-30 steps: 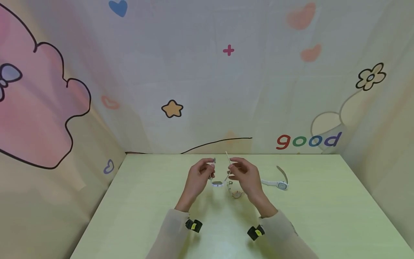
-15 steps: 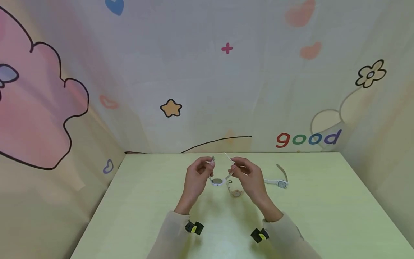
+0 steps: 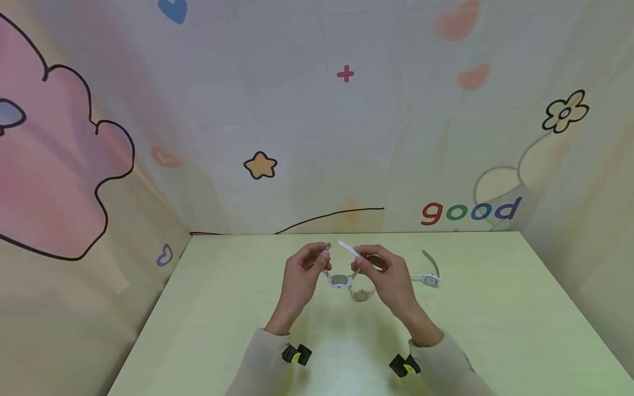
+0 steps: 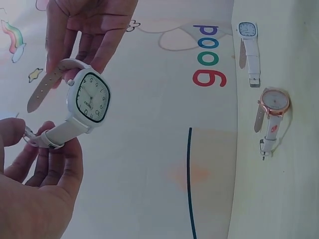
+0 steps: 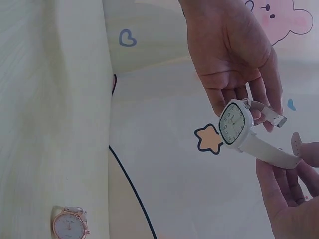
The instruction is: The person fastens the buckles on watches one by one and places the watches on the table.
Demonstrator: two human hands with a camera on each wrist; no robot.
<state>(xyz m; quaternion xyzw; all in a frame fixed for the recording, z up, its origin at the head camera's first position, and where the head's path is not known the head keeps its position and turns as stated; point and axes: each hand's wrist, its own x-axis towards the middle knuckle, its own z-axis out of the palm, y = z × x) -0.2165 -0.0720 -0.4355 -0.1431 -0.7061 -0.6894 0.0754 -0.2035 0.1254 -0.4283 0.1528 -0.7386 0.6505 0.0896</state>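
A white wristwatch (image 3: 339,281) with a squarish dial hangs between my two hands above the table, its strap unfastened. My left hand (image 3: 303,278) pinches the buckle end; in the left wrist view the metal buckle (image 4: 30,133) shows at the thumb and fingers. The other strap half is pinched by my right hand (image 3: 388,275), its pointed tip (image 3: 346,247) sticking out beyond the fingers toward the left hand. In the right wrist view the dial (image 5: 233,123) faces the camera, and the holed strap end (image 5: 296,144) bends up beside the right thumb.
Beneath the hands a rose-gold watch (image 3: 361,296) with a white strap lies on the pale table (image 3: 223,330). Right of it lies another white square-faced watch (image 3: 431,280). A printed curtain (image 3: 317,137) stands behind the table.
The strap's pointed end has swung from nearly upright to leaning left. My right hand has shifted slightly right, while the dial has moved a little right and down.
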